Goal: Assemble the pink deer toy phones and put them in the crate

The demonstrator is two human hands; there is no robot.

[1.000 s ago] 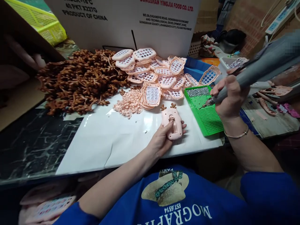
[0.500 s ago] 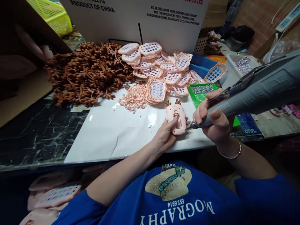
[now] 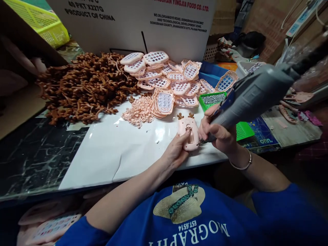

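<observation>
A pink plastic toy phone point(image 3: 189, 140) with brown antlers at its top lies back side up, gripped by my left hand point(image 3: 176, 150), whose thumb rests on its middle. My right hand point(image 3: 217, 133) is wrapped round a grey electric screwdriver point(image 3: 253, 92). The screwdriver's tip is at the lower right corner of the toy phone. Behind are a heap of small pink parts point(image 3: 138, 111), a pile of pink shells point(image 3: 164, 101) with button faces, and a green tray of screws point(image 3: 212, 99).
Brown antler parts point(image 3: 87, 85) are heaped at the back left. A large white carton point(image 3: 133, 24) stands behind the piles, with a yellow basket point(image 3: 51, 30) at far left. A white sheet point(image 3: 102, 150) covers the table's middle.
The view has shifted, moving most things left. The screwdriver's body has swung to a steeper angle, with its tip still at the toy's lower right corner.
</observation>
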